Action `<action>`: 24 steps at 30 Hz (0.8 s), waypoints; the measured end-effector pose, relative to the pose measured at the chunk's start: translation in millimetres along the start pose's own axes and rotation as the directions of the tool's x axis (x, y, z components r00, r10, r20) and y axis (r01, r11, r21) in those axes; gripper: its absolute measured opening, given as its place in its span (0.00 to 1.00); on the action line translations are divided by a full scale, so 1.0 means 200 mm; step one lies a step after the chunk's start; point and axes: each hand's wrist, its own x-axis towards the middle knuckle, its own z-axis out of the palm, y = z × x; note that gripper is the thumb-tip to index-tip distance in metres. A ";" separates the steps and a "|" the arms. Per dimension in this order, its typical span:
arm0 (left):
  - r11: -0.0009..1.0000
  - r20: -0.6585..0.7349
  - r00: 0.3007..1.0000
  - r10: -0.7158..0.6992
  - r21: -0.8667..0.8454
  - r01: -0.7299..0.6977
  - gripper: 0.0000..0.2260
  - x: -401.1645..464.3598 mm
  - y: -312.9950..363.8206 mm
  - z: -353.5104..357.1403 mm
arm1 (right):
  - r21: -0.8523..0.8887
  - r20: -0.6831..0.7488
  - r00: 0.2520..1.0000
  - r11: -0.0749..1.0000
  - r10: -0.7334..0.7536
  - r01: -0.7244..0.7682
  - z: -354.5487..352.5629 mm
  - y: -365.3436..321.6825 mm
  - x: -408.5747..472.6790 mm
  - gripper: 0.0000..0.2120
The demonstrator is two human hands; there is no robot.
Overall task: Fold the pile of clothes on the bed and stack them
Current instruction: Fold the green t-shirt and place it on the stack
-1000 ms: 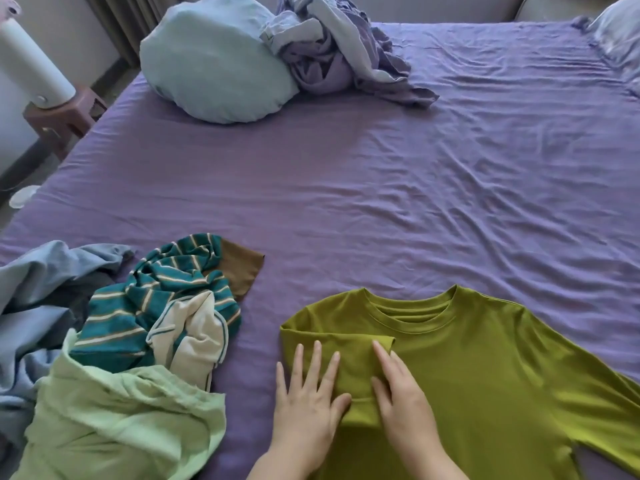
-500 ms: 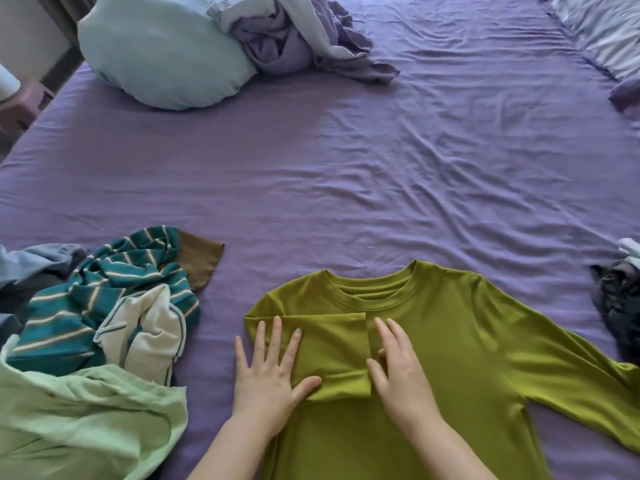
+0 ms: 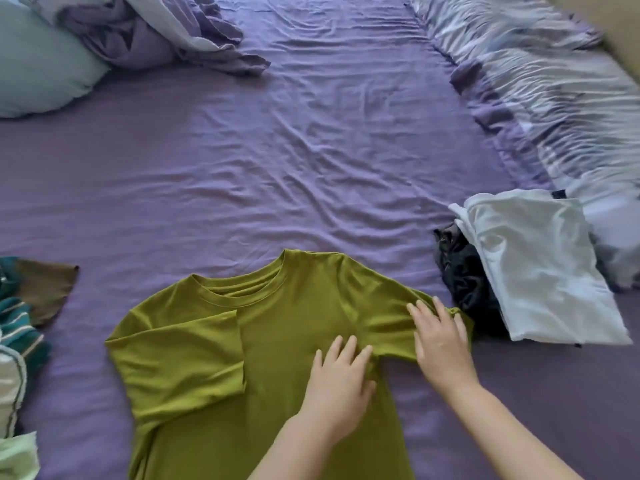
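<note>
— Olive cotton, is it? Where is the shirt (image 3: 277, 341) lying?

— It is lying flat on the bed (image 3: 277, 150), neck away from the person, its left sleeve folded in and its hem running out of view.

— Any label showing?

— None that I can read; the dark clothes (image 3: 464, 282) under the white top (image 3: 540, 271) are hard to make out.

— And each grip?

— The left hand (image 3: 337, 386) is pressing flat on the chest, released; the right hand (image 3: 441, 341) is lying spread on the other sleeve, grasping nothing.

The T-shirt (image 3: 277, 341) is olive green on a purple bedsheet (image 3: 277, 150). The folded shirt (image 3: 540, 271) is white. The pillow (image 3: 38, 71) is pale blue.
</note>
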 end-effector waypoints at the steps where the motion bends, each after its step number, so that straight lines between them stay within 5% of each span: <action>1: 1.000 0.014 1.000 0.011 0.007 -0.011 0.26 0.03 0.06 0.02 | -0.093 0.067 0.998 0.996 -0.006 0.013 -0.01 0.06 0.03 0.26; 4: 0.998 0.004 1.000 -0.024 0.060 0.024 0.28 0.09 0.17 0.06 | -0.313 0.193 0.979 0.950 0.059 0.004 -0.02 0.19 0.10 0.31; 9: 0.997 -0.004 0.998 -0.067 0.034 0.067 0.28 0.11 0.18 0.07 | -0.483 0.112 0.992 0.869 -0.057 0.105 -0.08 0.22 0.09 0.30; 12: 0.960 -0.130 0.985 -0.111 -0.271 0.072 0.22 0.11 0.20 0.01 | -0.157 0.064 0.988 0.976 -0.140 0.148 -0.13 0.17 0.05 0.31; 14: 0.736 -0.192 0.950 -0.247 -0.675 0.055 0.14 0.13 0.22 -0.06 | 0.264 0.129 0.991 0.964 -0.015 -0.020 -0.16 0.12 0.05 0.27; 16: 0.297 -0.045 0.930 -0.364 -0.952 0.071 0.11 0.13 0.23 -0.15 | 0.555 0.125 0.989 0.821 0.079 -0.136 -0.18 0.05 0.08 0.24; 18: -0.080 0.149 0.941 -0.303 -0.988 0.131 0.18 0.13 0.23 -0.20 | 0.788 0.200 0.975 0.576 0.095 -0.218 -0.22 -0.05 0.10 0.25; 19: -0.223 0.208 0.946 -0.249 -0.963 0.153 0.23 0.12 0.21 -0.21 | 0.881 0.325 0.945 0.350 0.038 -0.317 -0.25 -0.11 0.10 0.24; 21: -0.426 0.247 0.951 -0.188 -0.893 0.148 0.29 0.12 0.16 -0.22 | 0.850 0.512 0.851 -0.076 -0.116 -0.522 -0.27 -0.18 0.09 0.21; 22: -0.482 0.253 0.949 -0.186 -0.866 0.137 0.30 0.11 0.13 -0.22 | 0.808 0.540 0.826 -0.175 -0.161 -0.562 -0.27 -0.19 0.09 0.20; 24: -0.512 0.269 0.940 -0.210 -0.849 0.129 0.27 0.09 0.08 -0.23 | 0.799 0.560 0.812 -0.152 -0.164 -0.582 -0.26 -0.20 0.09 0.17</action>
